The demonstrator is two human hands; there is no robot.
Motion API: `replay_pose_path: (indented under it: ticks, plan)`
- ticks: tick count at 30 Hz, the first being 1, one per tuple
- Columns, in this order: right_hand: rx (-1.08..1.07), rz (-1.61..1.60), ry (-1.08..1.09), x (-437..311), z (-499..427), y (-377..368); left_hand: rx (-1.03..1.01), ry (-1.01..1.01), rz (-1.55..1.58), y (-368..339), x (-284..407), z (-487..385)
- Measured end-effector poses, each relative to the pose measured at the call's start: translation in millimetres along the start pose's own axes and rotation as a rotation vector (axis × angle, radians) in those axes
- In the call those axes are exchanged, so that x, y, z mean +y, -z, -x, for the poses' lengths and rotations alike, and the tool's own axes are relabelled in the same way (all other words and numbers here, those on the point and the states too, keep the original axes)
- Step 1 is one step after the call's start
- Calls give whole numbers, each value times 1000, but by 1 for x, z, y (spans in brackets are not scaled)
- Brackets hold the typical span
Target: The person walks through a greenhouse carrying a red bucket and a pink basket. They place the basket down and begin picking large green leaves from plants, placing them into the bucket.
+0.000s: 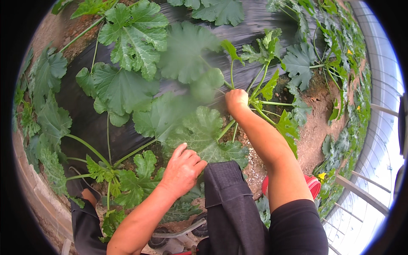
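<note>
Large lobed leaves of squash plants fill the view before me. My right hand reaches in at the base of a squash plant, beside its green stalks; its fingers are bent and mostly hidden, so what they touch cannot be told. Lower and to the left, my left hand hovers at the edge of a broad squash leaf, fingers loosely bent and somewhat apart, holding nothing visible. Another squash plant grows to the left of that hand, its stalks spreading from one centre.
Black plastic mulch film covers the bed. A red container shows behind my right arm. Below are small wheels and a metal bar. Bare soil and greenhouse framing lie at right, a concrete edge at left.
</note>
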State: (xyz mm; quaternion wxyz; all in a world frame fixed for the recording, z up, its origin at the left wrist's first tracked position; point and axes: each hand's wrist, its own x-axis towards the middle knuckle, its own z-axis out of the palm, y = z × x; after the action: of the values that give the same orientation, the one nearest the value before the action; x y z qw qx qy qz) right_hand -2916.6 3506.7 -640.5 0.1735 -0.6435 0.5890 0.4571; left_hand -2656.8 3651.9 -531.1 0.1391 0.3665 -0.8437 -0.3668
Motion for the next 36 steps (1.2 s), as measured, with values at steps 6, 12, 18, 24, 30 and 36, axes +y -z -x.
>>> replay_pose_path:
  ticks: [6,12,18,24,30,36]
  plan:
    - [76,-20,-19,-2,-7,-15,6,-3,-6,0,-1,0]
    - [76,-107,-9,5,5,2,-13,4,-17,3,-2,1]
    - [500,-642,85,62,29,23,-37,18,-23,0,-4,4]
    - [518,-812,56,79,21,11,-50,25,-17,-2,-3,4]
    - [523,-807,-3,65,-7,-8,-58,27,-23,0,-2,4]
    - [288,-861,116,63,-7,-1,-69,37,-16,1,-3,4]
